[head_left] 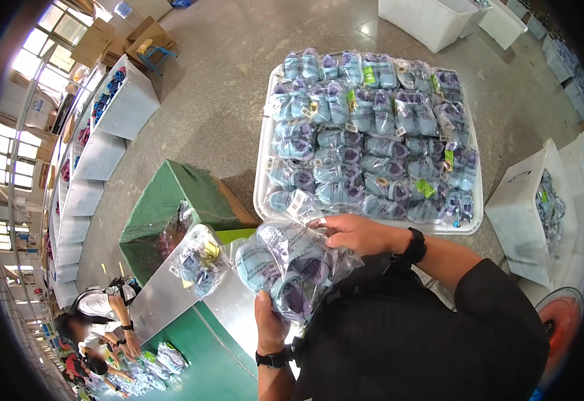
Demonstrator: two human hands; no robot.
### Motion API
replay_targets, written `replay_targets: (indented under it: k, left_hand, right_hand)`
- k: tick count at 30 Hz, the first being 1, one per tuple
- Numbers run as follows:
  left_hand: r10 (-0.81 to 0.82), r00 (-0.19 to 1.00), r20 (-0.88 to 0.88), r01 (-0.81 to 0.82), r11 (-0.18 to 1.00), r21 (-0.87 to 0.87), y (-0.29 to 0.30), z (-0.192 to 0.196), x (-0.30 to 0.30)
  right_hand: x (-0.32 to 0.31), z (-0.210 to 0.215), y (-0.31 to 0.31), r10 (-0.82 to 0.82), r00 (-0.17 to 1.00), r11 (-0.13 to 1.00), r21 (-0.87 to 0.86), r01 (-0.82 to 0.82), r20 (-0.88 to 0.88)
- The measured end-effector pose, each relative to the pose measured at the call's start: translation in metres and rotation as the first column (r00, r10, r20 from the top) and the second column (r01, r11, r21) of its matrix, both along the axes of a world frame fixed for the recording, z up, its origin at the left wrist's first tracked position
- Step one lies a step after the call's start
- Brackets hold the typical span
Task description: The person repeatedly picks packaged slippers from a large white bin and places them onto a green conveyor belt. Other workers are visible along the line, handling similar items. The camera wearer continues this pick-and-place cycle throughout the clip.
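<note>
A clear plastic bag with a pair of light blue and purple shoes (285, 260) is held in front of my body. My left hand (270, 325) grips its lower left side, thumb up along the plastic. The upper right edge of the bag is pinched by my right hand (355, 234), whose fingertips are partly hidden by the film. Just left of it, another bagged pair of shoes (200, 271) rests on the metal end of the worktable. Beyond my right hand, a large white bin (260, 194) is filled with rows of similar bagged shoes, a few with green tags.
A green box (165, 200) stands at the left, plastic inside. White bins (128, 103) line the left side. Co-workers (101, 311) handle bagged items along the green tabletop (205, 354). At right are another white bin (519, 220) and a red fan (562, 321).
</note>
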State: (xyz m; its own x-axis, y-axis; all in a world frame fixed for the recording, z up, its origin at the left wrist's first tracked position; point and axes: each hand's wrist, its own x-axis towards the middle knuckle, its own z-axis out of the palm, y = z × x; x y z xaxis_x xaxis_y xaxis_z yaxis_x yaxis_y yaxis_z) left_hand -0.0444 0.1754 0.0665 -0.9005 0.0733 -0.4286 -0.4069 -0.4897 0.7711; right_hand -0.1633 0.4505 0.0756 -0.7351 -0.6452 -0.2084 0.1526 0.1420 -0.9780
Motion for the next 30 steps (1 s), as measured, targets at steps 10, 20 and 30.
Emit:
replay_targets:
  k: [10, 20, 30]
  left_hand:
    - [-0.103, 0.993, -0.053, 0.104, 0.994, 0.028, -0.031, 0.017, 0.001]
    - [-0.287, 0.955, 0.071, 0.292, 0.953, -0.080, -0.020, 0.015, -0.040]
    - [0.062, 0.953, 0.296, -0.002, 0.980, -0.199, -0.035, -0.070, -0.027]
  right_hand:
    - [-0.003, -0.020, -0.003, 0.021, 0.991, 0.978, -0.207, 0.006, 0.129]
    - [-0.026, -0.065, -0.020, 0.191, 0.926, 0.942, -0.325, -0.080, 0.326]
    - [0.034, -0.139, 0.117, -0.564, 0.741, 0.815, 0.102, 0.570, 0.364]
